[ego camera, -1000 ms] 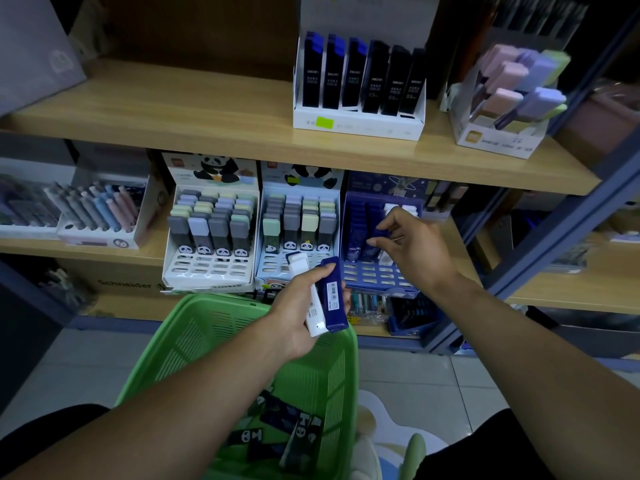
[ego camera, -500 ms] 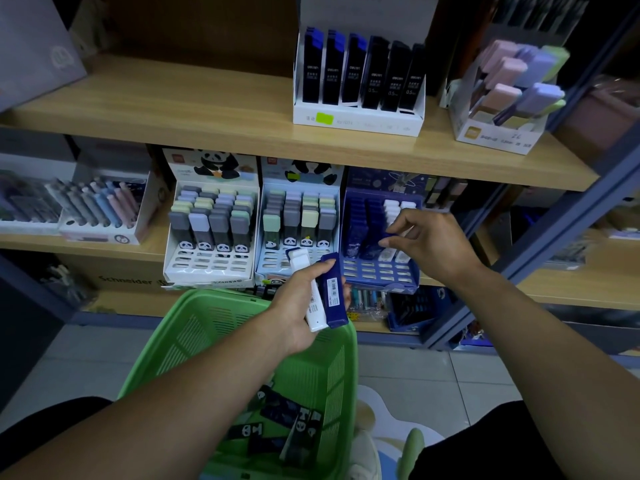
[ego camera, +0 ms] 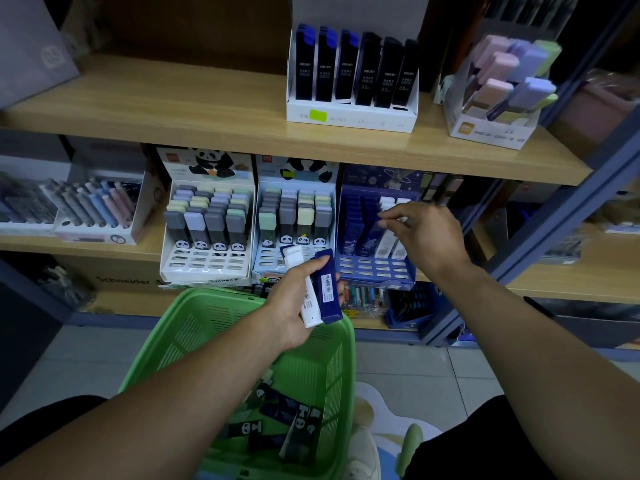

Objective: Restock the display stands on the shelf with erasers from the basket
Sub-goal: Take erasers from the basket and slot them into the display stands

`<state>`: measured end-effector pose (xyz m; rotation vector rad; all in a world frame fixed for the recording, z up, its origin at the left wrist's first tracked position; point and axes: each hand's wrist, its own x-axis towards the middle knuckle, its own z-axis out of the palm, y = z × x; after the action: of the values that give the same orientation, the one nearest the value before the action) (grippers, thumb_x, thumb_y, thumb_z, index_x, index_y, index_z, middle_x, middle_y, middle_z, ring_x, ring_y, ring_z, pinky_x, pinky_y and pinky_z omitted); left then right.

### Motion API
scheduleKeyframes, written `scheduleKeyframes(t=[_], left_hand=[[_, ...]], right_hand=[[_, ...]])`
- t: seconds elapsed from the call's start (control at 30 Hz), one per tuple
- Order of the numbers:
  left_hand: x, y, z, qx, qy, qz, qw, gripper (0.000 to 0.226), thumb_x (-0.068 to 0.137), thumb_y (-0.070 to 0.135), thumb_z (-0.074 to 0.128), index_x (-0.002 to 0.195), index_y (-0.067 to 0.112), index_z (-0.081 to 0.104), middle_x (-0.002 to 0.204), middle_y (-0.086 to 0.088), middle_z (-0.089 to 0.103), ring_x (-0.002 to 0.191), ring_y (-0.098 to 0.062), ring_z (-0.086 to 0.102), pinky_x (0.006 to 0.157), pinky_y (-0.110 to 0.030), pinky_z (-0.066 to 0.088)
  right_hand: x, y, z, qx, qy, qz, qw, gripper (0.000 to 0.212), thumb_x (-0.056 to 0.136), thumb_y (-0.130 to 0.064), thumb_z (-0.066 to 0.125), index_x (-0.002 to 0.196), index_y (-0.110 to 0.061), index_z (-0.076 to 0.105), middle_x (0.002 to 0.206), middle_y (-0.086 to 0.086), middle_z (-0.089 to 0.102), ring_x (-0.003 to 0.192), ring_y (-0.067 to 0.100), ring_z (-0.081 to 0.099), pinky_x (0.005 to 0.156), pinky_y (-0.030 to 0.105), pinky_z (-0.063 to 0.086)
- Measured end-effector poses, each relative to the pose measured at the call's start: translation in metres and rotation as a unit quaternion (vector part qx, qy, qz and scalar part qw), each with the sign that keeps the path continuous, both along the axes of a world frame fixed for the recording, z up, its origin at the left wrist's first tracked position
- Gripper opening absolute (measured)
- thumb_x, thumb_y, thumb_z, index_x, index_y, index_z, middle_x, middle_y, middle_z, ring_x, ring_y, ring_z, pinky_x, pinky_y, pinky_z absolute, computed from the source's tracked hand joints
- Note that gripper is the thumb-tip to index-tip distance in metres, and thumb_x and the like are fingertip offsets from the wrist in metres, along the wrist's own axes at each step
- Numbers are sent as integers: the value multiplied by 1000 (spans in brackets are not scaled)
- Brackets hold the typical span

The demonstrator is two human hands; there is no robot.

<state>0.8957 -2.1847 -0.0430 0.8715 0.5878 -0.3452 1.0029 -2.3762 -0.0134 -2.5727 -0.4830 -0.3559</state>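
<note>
My left hand (ego camera: 291, 308) grips a white eraser (ego camera: 298, 268) and a dark blue eraser (ego camera: 327, 289) side by side, above the green basket (ego camera: 346, 362). More dark panda-print erasers (ego camera: 287, 420) lie in the basket's bottom. On the middle shelf a blue display stand (ego camera: 375, 275) holds blue erasers in its left rows and white ones on its right. My right hand (ego camera: 424, 235) is in front of this stand. Its fingers are loosely curled, with the tips by the top of a blue eraser (ego camera: 370, 239) standing in the stand. I see nothing held in it.
Two panda display stands, a white one (ego camera: 207, 268) and a pale blue one (ego camera: 273, 263), stand left of the blue stand with pastel and grey erasers. The upper shelf (ego camera: 194, 109) carries a box of lead refills (ego camera: 351, 116) and a pastel box (ego camera: 491, 129). A grey shelf post (ego camera: 540, 230) runs at right.
My right hand set a blue eraser into the blue stand and has drawn back to the right. The left hand has kept its two erasers nearly still.
</note>
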Motion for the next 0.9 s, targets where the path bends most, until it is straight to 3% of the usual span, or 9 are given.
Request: scheduleKeyframes(t=[0.13,0.4,0.53,0.73,0.8,0.83,0.9], left_hand=[[0,1,0,1,-3,6,1000,20,91,26,68,97,7,70,78,-9,71,61,-19,66,59,-29,56],[1,1,1,-9,-4,8,1000,19,91,25,68,96,7,70,77,-9,71,63,-20,66,66,-33,55],[1,0,1,-9,-5,9,1000,20,91,25,69,100,7,70,78,-9,72,62,-20,67,63,-31,56],[0,0,1,-2,-14,2,1000,25,91,26,69,108,7,69,80,-9,72,63,-20,68,61,-30,58],[0,1,0,3,-15,-1,1000,25,91,26,68,107,7,70,80,-9,72,63,-19,68,61,-29,58],[0,1,0,5,-15,-2,1000,24,91,26,68,105,7,70,79,-8,72,63,-19,68,60,-29,58],[0,1,0,7,-16,-2,1000,21,92,26,67,100,7,70,79,-8,72,63,-19,67,58,-29,58]], right_hand=[[1,0,2,-22,-10,2,1000,16,96,-30,66,109,-28,76,109,-7,74,93,14,68,79,39,56],[4,-8,-1,-11,7,12,1000,17,97,-27,66,110,-25,76,113,-4,73,94,17,68,80,42,55],[7,-7,-4,-30,2,12,999,19,99,-24,64,113,-26,76,111,-6,71,97,15,64,81,38,53],[8,0,-10,-34,16,6,999,22,100,-21,61,117,-27,74,109,-4,70,95,19,64,85,42,56],[9,2,-7,-52,15,-6,999,23,101,-24,59,118,-30,73,113,-6,71,87,13,64,77,36,56],[8,4,-6,-64,15,-13,998,24,101,-25,58,119,-32,72,116,-8,71,75,6,61,66,29,53],[6,8,-5,-72,24,-26,997,25,102,-25,56,120,-31,72,114,-7,73,53,0,42,49,18,31]])
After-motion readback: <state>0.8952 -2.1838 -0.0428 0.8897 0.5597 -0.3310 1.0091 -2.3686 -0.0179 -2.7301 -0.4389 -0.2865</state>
